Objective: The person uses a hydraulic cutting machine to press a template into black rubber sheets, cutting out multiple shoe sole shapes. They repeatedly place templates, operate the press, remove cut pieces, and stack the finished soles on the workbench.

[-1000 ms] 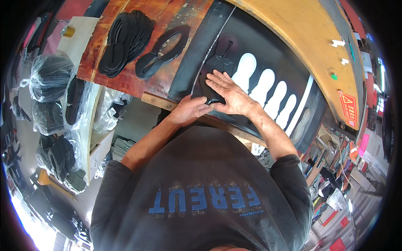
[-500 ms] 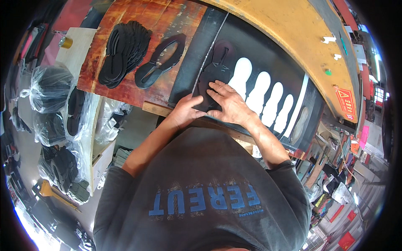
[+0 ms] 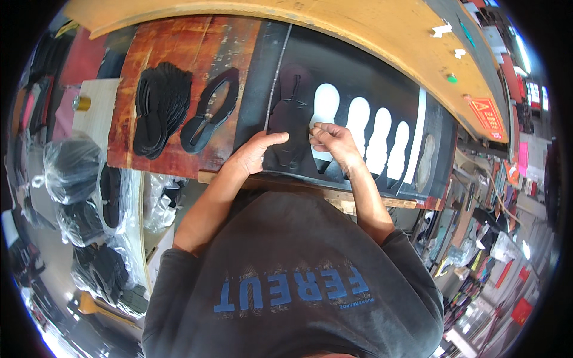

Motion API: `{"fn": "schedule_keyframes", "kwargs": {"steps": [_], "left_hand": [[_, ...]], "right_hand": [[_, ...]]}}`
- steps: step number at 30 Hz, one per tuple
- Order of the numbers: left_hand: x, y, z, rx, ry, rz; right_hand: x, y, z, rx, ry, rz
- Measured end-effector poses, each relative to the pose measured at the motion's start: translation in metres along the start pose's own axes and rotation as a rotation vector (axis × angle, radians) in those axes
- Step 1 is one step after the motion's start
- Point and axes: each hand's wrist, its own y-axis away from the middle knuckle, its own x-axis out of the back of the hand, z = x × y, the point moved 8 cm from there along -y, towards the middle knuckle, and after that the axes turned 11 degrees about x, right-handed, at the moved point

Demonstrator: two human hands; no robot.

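A dark sole-shaped piece (image 3: 289, 119) with a slit near its far end lies on a black sheet (image 3: 352, 65). My left hand (image 3: 253, 154) is at the near left of this piece, its thumb stretched out over it and apart from the fingers. To the right, my right hand (image 3: 335, 143) has its fingertips pinched together over the narrow part of the largest white sole shape (image 3: 326, 104). What the pinch holds, if anything, is hidden. Further white sole shapes (image 3: 359, 116) stand in a row, shrinking rightward; I cannot tell whether they are pieces or openings.
A stack of black sole pieces (image 3: 158, 110) and a sole-shaped metal-edged frame (image 3: 200, 128) lie on the worn reddish board (image 3: 206, 48) at left. A yellow machine beam (image 3: 382, 36) arches over the far side. Plastic-wrapped bundles (image 3: 71, 173) stand at the left.
My right hand has lifted off the dark piece and moved right onto the largest white shape, its fingers drawing together. My left hand stays at the near edge. The view has shifted.
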Motion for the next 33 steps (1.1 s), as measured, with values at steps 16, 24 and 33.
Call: {"fn": "schedule_keyframes", "kwargs": {"steps": [16,24,33], "left_hand": [[0.033,-0.015,0.013,-0.094,-0.106,0.273],[0.016,-0.012,0.015,-0.025,-0.084,0.166],[0.023,-0.007,0.013,-0.05,-0.121,0.292]], "right_hand": [[-0.017,0.003,0.061,-0.116,-0.539,0.099],[-0.008,-0.002,0.04,-0.039,-0.141,-0.006],[0.007,-0.008,-0.018,0.049,0.07,0.187]]}}
